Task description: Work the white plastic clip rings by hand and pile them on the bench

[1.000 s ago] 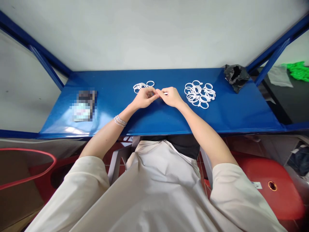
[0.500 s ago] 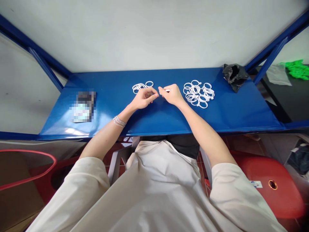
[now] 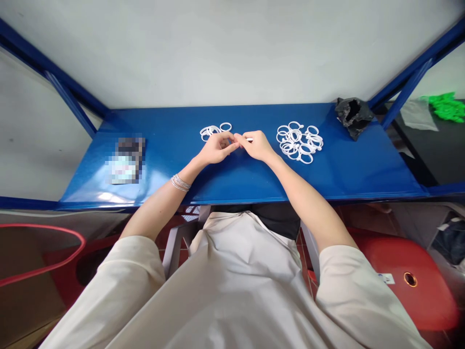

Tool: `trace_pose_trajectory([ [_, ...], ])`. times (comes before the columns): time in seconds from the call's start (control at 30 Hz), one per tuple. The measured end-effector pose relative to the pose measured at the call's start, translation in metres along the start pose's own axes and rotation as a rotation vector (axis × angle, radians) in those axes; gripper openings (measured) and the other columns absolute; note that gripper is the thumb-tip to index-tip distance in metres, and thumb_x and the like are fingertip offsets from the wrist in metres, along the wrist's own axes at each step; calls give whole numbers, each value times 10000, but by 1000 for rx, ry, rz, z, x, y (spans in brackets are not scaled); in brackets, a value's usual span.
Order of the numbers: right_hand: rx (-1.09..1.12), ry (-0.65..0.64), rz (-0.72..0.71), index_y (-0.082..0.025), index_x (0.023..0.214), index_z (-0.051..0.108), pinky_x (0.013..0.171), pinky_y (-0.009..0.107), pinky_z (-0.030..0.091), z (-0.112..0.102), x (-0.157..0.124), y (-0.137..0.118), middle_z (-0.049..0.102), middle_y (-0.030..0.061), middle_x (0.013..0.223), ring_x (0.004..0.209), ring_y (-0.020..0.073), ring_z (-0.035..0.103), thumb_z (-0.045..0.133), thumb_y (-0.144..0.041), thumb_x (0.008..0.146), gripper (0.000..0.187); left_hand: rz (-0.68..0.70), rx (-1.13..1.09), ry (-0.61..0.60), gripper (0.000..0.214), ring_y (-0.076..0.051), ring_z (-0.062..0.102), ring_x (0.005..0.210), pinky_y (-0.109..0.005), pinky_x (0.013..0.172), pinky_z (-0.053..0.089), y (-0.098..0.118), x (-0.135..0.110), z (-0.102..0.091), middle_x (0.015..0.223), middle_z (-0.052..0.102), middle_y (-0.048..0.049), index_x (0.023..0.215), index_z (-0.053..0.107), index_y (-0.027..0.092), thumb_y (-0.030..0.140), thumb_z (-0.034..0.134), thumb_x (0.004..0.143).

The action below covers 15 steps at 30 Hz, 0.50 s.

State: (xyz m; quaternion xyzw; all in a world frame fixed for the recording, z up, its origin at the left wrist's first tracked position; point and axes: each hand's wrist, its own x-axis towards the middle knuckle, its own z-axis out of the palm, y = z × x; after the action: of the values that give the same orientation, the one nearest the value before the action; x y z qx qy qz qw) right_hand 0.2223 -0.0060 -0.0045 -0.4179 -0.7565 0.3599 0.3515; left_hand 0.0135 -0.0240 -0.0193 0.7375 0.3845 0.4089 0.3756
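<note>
Ring (image 3: pixel 249 139) sits between the fingertips of both hands, low over the blue shelf (image 3: pixel 363 165). It's thin white plastic, mostly hidden. Left hand (image 3: pixel 216 148) and right hand (image 3: pixel 258 145) meet tip to tip, both pinching it. Small pile (image 3: pixel 214 129) lies just beyond the left hand and the big tangled pile (image 3: pixel 300 141) just right of the right hand. My read: few done, most left.

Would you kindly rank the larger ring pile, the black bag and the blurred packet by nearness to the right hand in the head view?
From the right hand, pinching a white ring:
1. larger ring pile, just to its right.
2. black bag, far right corner.
3. blurred packet, far left.
</note>
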Motion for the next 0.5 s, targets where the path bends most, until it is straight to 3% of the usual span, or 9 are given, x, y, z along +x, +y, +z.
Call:
trace_pose_trajectory([
  [0.13, 49, -60, 25, -200, 687, 636, 663, 307, 395, -1, 0, 0, 598, 20, 624, 644, 160, 547, 450, -1000, 968, 868, -5, 38, 12, 513, -88, 481, 439, -266, 451, 324, 0, 1, -1, 617, 648, 0, 917, 734, 209, 717, 785, 969],
  [0.27, 71, -110, 42, -199, 750, 648, 684, 300, 432, 0, -2, -1, 638, 33, 675, 677, 172, 602, 360, -995, 1000, 883, -15, 52, 17, 508, -109, 514, 452, -273, 469, 347, -3, 2, -1, 596, 642, -5, 893, 706, 230, 725, 802, 950],
  [0.4, -27, -63, -14, -184, 974, 748, 825, 322, 522, -1, 1, 2, 758, 77, 906, 842, 208, 689, 347, -846, 1118, 787, -41, 110, 72, 478, -124, 513, 466, -285, 495, 373, -7, 2, -2, 581, 599, 14, 894, 667, 244, 702, 781, 967],
  [0.5, -247, 60, -36, -179, 1182, 772, 1011, 417, 551, -16, 4, 11, 768, 143, 1188, 1047, 270, 717, 492, -634, 1166, 534, -38, 251, 187, 399, -132, 536, 539, -298, 563, 422, -4, 3, -6, 635, 605, 13, 866, 629, 238, 587, 792, 973],
])
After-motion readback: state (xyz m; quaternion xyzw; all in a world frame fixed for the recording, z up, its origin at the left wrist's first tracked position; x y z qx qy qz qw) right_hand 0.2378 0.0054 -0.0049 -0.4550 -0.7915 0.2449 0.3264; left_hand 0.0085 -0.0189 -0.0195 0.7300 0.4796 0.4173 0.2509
